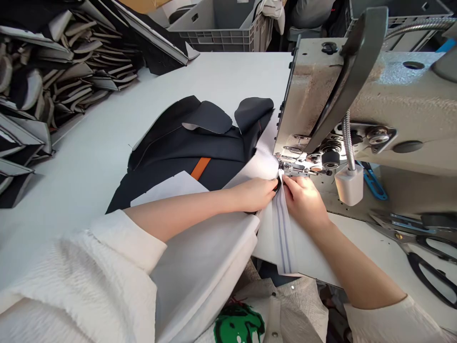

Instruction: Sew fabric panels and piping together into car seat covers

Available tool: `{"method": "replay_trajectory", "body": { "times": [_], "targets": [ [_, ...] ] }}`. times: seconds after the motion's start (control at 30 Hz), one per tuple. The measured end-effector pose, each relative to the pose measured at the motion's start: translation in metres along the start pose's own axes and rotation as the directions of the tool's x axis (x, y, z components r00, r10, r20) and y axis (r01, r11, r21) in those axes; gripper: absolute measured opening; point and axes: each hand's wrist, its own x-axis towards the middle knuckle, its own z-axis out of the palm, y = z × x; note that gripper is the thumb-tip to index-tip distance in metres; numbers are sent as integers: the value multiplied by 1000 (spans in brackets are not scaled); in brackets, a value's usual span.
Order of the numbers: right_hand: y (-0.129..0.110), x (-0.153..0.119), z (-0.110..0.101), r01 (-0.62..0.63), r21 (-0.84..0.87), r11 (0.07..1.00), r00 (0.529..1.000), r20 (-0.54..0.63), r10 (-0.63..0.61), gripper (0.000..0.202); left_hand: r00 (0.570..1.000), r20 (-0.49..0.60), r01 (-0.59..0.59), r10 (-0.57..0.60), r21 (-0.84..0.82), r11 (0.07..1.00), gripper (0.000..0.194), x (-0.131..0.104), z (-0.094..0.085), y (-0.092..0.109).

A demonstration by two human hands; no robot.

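A sewing machine (pixel 321 95) stands at the right, its lit presser foot just beyond both hands. My left hand (pixel 257 193) is closed on the edge of a dark fabric piece (pixel 217 145) that has an orange strip (pixel 200 168) and a white backing. My right hand (pixel 303 197) pinches a white tape with blue-grey stripes (pixel 283 233), whose upper end runs to the presser foot and whose lower end hangs over the table edge. The fingertips of both hands are close together, with the tape between them. White cloth (pixel 210 257) drapes below my left forearm.
Stacked dark and white pieces (pixel 71 62) fill the table's left side. Black-handled scissors (pixel 421 247) and a blue tool (pixel 373 181) lie at the right. A metal hose with a lamp (pixel 349 185) hangs beside my right hand. Grey crates (pixel 224 35) stand behind the table.
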Motion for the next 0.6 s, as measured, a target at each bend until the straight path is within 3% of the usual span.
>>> {"method": "replay_trajectory", "body": {
  "times": [0.2,0.37,0.5,0.6],
  "targets": [
    [7,3,-6,-121,147,982,991,-32,127,26,992,-119,-27,28,7,1000,35,1,7,-4],
    [6,-4,-8,-91,202,975,994,-47,102,23,991,-131,32,-9,171,985,27,4,15,0],
    [5,-7,-5,-40,82,996,997,-67,46,24,992,-127,58,-26,258,964,33,9,16,0],
    [3,-6,-5,3,-66,998,999,-34,-6,24,995,-82,-44,50,75,996,33,12,10,-13]
  ]
}}
